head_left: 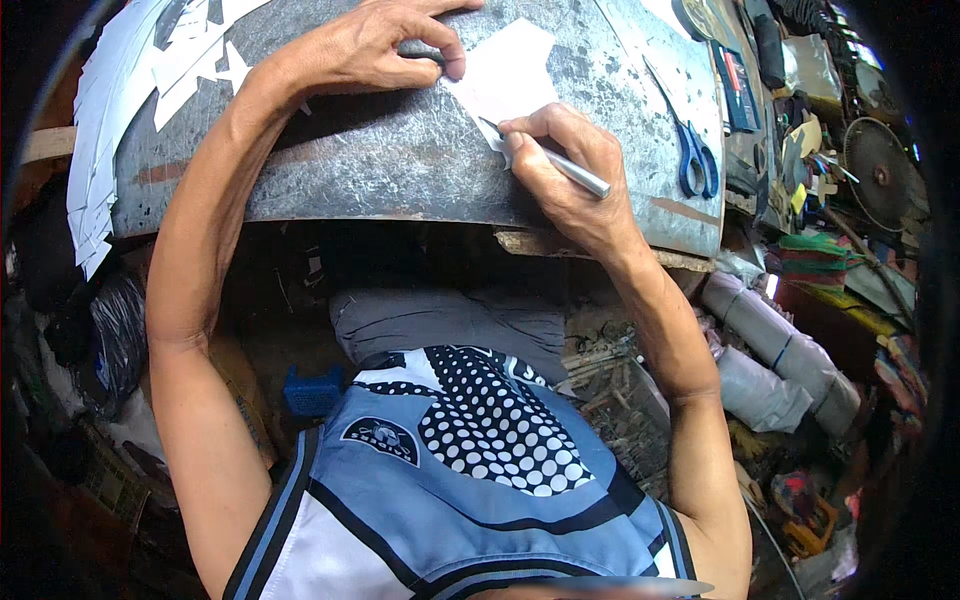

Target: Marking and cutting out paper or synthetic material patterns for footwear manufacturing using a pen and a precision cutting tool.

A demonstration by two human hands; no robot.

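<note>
A cut piece of white paper (512,62) lies on the scuffed grey metal tabletop (370,170). My left hand (375,45) rests at the paper's left side, fingers spread, with one fingertip on its edge. Something dark shows under these fingers, too unclear to name. Gripped in my right hand (580,160) is a silver pen (580,174), slanted so that its thin dark tip meets the paper's lower left edge. Blue-handled scissors (694,165) lie on the table to the right of my right hand.
White paper sheets (105,130) overhang the table's left edge, with cut scraps (190,60) beside them. Right of the table stand a round dark disc (880,172) and piled clutter. Wrapped rolls (780,335) lie lower right; a blue plastic basket (312,390) sits below the table.
</note>
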